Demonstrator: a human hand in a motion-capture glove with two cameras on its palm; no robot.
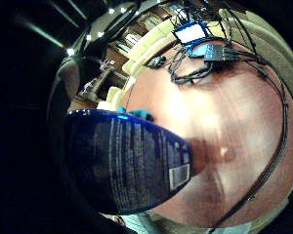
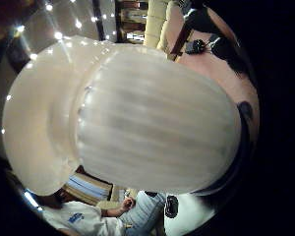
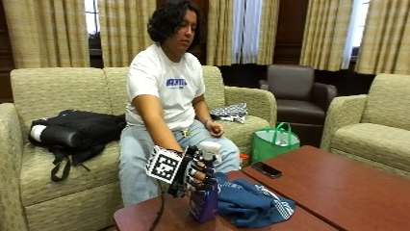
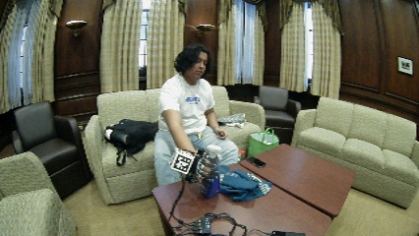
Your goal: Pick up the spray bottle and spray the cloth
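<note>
Now, working left to right in the outside view: a black backpack (image 3: 75,132) lies on the beige sofa (image 3: 51,91) at about 9 o'clock from you. Your gloved right hand (image 3: 192,171) is at the near corner of the reddish wooden table (image 3: 339,187), fingers curled round the neck of the spray bottle (image 3: 204,195), just under its white trigger head (image 3: 209,149). The bottle is upright, dark blue in the body, and its base is at or just above the tabletop; contact there cannot be told. At 3 o'clock from the bottle, touching or nearly touching it, the blue cloth (image 3: 251,202) lies crumpled on the table. At 1 o'clock from the cloth, a dark phone (image 3: 268,169) lies at the table's far edge, and behind it a green bag (image 3: 274,143) stands on the floor. Your bare left hand (image 3: 214,129) rests on your thigh.

The little-finger palm view is filled by the bottle's blue labelled body (image 1: 127,165); the thumb palm view by its white ribbed head (image 2: 157,123).
</note>
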